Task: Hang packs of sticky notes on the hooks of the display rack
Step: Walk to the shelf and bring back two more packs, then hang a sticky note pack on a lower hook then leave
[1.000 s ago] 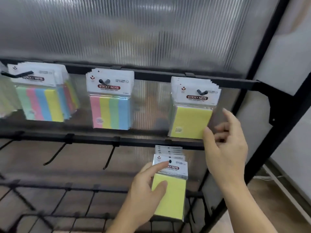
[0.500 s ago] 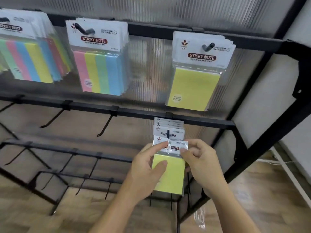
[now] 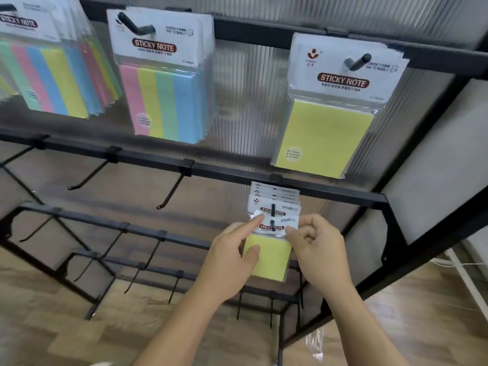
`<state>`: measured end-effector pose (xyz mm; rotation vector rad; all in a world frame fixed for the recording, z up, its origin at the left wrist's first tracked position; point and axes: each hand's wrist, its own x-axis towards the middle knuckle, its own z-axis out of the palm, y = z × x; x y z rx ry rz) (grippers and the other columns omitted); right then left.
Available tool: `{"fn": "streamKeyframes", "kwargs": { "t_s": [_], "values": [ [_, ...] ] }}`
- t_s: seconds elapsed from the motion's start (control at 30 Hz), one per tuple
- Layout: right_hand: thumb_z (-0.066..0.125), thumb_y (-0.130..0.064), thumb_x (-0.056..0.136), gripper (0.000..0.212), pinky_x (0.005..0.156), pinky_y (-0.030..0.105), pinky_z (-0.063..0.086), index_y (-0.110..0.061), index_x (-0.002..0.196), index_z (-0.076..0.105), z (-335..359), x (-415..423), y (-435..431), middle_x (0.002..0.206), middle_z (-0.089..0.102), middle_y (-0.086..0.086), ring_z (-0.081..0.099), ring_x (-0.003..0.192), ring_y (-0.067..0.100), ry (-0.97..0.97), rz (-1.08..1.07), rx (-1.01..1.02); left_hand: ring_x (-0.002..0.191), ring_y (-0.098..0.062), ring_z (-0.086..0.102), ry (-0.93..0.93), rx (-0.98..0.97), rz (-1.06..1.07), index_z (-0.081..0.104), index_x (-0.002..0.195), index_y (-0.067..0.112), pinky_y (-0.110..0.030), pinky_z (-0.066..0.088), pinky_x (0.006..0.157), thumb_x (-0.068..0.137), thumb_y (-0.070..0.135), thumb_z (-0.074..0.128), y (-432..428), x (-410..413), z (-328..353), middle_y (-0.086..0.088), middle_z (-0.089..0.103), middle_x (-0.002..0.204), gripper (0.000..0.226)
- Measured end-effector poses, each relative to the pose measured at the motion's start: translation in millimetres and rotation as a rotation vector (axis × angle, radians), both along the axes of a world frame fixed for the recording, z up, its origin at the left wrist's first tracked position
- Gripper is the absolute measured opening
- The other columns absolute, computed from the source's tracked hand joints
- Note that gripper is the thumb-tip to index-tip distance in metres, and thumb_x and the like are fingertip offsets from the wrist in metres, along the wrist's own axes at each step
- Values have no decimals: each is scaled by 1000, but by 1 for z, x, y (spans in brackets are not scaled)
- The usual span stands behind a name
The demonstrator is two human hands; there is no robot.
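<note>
Clasped on the yellow pack [image 3: 269, 257] are the left hand [image 3: 229, 257] and the right hand [image 3: 317, 249]. Its header hole is threaded on the hook [image 3: 273, 224] of the second rail [image 3: 330, 191], in front of the hung packs [image 3: 274, 204]. If released early, it could be dropped off the tip; the hole could be torn by sideways pulling. "STICKY NOTE" is printed on the header.

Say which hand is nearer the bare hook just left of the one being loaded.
Left. The left hand holds the yellow pack, right of and below the bare hook; the right hand pinches the pack's far side, farther right.
</note>
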<state>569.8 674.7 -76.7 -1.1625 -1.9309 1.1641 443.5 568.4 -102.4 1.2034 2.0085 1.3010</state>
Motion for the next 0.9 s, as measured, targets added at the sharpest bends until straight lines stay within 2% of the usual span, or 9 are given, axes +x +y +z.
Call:
{"fn": "streamKeyframes", "kwargs": {
  "t_s": [0.1, 0.23, 0.33, 0.4, 0.5, 0.53, 0.63, 0.8, 0.9],
  "values": [
    [67, -21, 89, 21, 53, 20, 40, -25, 72, 55, 4, -5, 6, 58, 60, -9, 53, 53, 4, -83, -39, 138, 88, -10, 57, 102, -25, 60, 45, 140, 44, -25, 53, 77, 93, 9, 58, 7, -5, 1, 12, 58, 103, 60],
    [66, -25, 89, 19, 59, 23, 40, -25, 74, 56, 13, -3, 8, 69, 62, -9, 59, 69, 9, -193, -67, 255, 95, -3, 54, 149, -31, 107, 41, 143, 43, -14, 48, 73, 95, 13, 56, 3, -10, 14, 13, 57, 106, 58],
    [67, -18, 88, 6, 66, 23, 40, -19, 86, 62, 32, 1, 0, 84, 65, -4, 60, 77, 10, -90, -104, 341, 100, 3, 50, 175, -19, 150, 37, 145, 41, -7, 40, 72, 97, 19, 55, -13, -16, 31, 19, 52, 112, 55],
    [64, -14, 89, 5, 75, 24, 43, -17, 92, 62, 50, -8, -14, 89, 62, -5, 55, 80, 10, -7, -33, 456, 108, 4, 49, 222, -4, 204, 42, 143, 38, -10, 44, 82, 98, 23, 53, -33, -24, 44, 20, 52, 120, 49],
    [55, -21, 88, 17, 86, 0, 31, -16, 101, 64, 70, -41, -41, 96, 58, -7, 47, 89, 0, 48, 206, 632, 113, 3, 49, 317, -24, 309, 53, 135, 34, -24, 47, 96, 98, 28, 51, -74, -40, 62, 21, 54, 124, 37],
    [52, -25, 88, 24, 89, -1, 28, -14, 105, 65, 73, -56, -50, 100, 59, -6, 49, 95, 2, 59, 301, 650, 112, 3, 50, 342, -33, 354, 56, 132, 32, -23, 47, 96, 98, 29, 51, -90, -46, 67, 21, 55, 122, 35],
    [48, -35, 91, 40, 99, 11, 29, -14, 120, 65, 75, -101, -79, 124, 61, -1, 53, 117, 13, 70, 541, 626, 116, 9, 43, 405, -97, 526, 54, 135, 32, -12, 37, 99, 98, 32, 51, -142, -66, 74, 24, 51, 124, 37],
    [49, -37, 90, 45, 106, 33, 42, -18, 129, 61, 80, -167, -135, 137, 55, -2, 43, 126, 3, 110, 830, 583, 141, -6, 23, 457, -321, 777, 34, 149, 31, -18, 14, 111, 99, 39, 45, -219, -101, 75, 9, 34, 153, 52],
    [52, -37, 95, 43, 100, 43, 48, -20, 133, 57, 80, -207, -175, 140, 51, -4, 37, 127, -3, 90, 973, 554, 146, -16, 19, 451, -455, 894, 28, 152, 31, -31, 13, 118, 99, 49, 36, -260, -125, 70, 1, 29, 158, 56]
  ]
}}
